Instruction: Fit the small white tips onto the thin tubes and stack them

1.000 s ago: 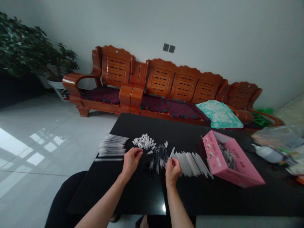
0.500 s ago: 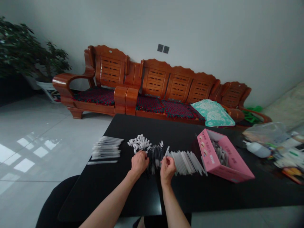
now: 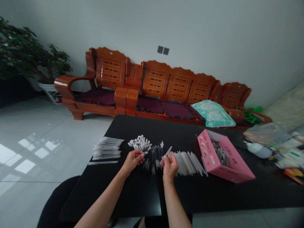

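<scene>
My right hand grips a translucent white pen barrel, tilted up to the right over the thin dark pen refills. My left hand is closed in a pinch just below a heap of white pen caps; whatever is between its fingertips is too small to make out. The refills lie between my two hands. To the right of my right hand, more white barrels lie side by side on the black table. A stack of white pens lies at the table's left.
A pink box with grey-white pieces in it stands right of the barrels. Farther right are a white bottle and plastic bags. Behind the table is a wooden sofa with a turquoise cushion.
My left hand has drawn back a little to the left and toward me, away from the caps and refills. The barrel in my right hand has tilted more to the right.
</scene>
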`<state>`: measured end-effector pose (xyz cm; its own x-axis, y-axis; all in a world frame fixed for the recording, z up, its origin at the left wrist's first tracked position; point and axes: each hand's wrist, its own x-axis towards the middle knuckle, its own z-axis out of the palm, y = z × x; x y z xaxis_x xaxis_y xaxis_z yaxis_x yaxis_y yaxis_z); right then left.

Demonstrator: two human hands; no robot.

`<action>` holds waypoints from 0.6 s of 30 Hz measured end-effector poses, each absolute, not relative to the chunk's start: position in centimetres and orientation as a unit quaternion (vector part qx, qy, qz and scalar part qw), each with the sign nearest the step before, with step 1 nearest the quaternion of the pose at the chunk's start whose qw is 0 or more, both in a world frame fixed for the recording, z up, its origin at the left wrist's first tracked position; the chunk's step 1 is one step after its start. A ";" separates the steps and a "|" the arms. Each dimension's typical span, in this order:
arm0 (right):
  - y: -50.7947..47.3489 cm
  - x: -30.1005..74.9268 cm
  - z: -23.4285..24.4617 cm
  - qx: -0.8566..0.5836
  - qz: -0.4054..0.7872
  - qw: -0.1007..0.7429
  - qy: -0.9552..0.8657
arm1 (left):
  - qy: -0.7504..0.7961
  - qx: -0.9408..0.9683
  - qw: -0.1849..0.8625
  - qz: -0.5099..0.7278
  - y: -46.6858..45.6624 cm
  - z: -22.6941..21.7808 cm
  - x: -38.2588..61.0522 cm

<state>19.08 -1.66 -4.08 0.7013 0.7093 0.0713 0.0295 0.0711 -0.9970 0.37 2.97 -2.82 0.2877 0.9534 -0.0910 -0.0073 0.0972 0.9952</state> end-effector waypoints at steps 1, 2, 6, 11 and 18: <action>-1.4 18.9 -3.5 -0.604 0.296 0.691 -0.265 | 0.430 0.531 0.608 0.404 2.7 -2.7 0.2; -1.2 18.7 -3.0 -0.576 0.338 0.704 -0.243 | 0.428 0.527 0.613 0.403 2.3 -2.5 0.1; -0.6 18.3 -1.0 -0.491 0.441 0.724 -0.200 | 0.436 0.531 0.612 0.391 1.1 -1.6 -0.4; -0.5 18.2 0.0 -0.468 0.438 0.743 -0.191 | 0.430 0.525 0.622 0.390 0.1 -1.0 -0.9; -0.3 17.6 0.4 -0.457 0.424 0.757 -0.198 | 0.422 0.527 0.628 0.387 -0.2 -0.8 -1.1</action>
<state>17.58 -0.32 0.40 0.5630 0.8217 -0.0881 -0.4602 0.2232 -0.8593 -1.13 -0.16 -0.82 0.3438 0.9310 -0.1224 -0.0406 0.1449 0.9886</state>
